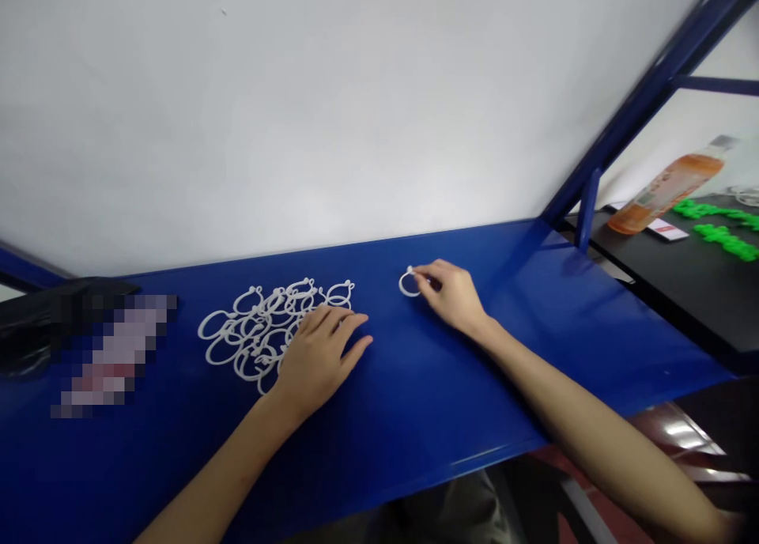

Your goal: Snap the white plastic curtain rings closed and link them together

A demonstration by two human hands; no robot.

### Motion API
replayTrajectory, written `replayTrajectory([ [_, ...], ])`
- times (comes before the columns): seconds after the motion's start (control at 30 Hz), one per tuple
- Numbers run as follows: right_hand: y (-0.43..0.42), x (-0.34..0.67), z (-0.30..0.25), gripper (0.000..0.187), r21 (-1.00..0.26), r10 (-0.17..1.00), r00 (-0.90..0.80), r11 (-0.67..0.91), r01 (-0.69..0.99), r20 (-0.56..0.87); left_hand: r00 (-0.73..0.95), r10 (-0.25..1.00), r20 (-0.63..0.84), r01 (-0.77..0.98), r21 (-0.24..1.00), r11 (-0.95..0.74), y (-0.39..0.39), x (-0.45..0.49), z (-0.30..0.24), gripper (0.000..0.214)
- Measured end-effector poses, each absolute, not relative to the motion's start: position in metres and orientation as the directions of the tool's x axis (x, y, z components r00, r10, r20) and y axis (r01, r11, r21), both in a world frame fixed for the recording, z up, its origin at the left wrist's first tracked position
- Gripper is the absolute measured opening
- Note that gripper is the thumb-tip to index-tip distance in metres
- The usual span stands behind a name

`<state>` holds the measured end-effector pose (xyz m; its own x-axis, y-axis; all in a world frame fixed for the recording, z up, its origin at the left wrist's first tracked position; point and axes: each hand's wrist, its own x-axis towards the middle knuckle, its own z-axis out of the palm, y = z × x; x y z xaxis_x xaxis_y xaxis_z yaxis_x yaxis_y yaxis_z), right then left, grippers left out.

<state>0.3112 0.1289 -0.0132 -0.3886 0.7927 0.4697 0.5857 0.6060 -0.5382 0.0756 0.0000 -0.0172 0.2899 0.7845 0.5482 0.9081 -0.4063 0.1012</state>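
Observation:
A loose pile of white plastic curtain rings, each with a small hook-like knob, lies tangled on the blue metal shelf. My left hand rests flat over the pile's right side, fingers spread, and hides some of the rings. To the right, my right hand pinches a single white ring at its knob between thumb and fingertips. That ring stays low against the shelf, apart from the pile.
A white wall rises behind the shelf, with a blue metal frame post at right. A dark table beyond holds an orange-filled plastic bottle and green pieces. A pixelated patch and a black bag lie at left.

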Motion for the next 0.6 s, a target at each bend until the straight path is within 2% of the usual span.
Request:
replayTrajectory([
  [0.13,0.169,0.335,-0.014,0.015,-0.65,0.927,-0.065,0.308,0.694,0.37,0.179,0.844,0.506,0.972,0.042,-0.231,0.009,0.066,-0.027,0.044],
  [0.23,0.181,0.341,-0.017,0.015,-0.671,0.967,0.029,0.153,0.726,0.252,0.2,0.868,0.455,0.977,-0.025,-0.212,0.013,0.061,-0.036,0.055],
  [0.4,0.181,0.334,-0.025,0.016,-0.633,0.979,0.077,0.063,0.771,0.191,0.262,0.868,0.421,0.965,-0.087,-0.249,0.015,0.06,-0.044,0.054],
  [0.6,0.182,0.333,-0.027,0.023,-0.578,0.981,0.088,0.029,0.816,0.174,0.317,0.822,0.472,0.946,-0.1,-0.308,0.015,0.062,-0.039,0.043],
])
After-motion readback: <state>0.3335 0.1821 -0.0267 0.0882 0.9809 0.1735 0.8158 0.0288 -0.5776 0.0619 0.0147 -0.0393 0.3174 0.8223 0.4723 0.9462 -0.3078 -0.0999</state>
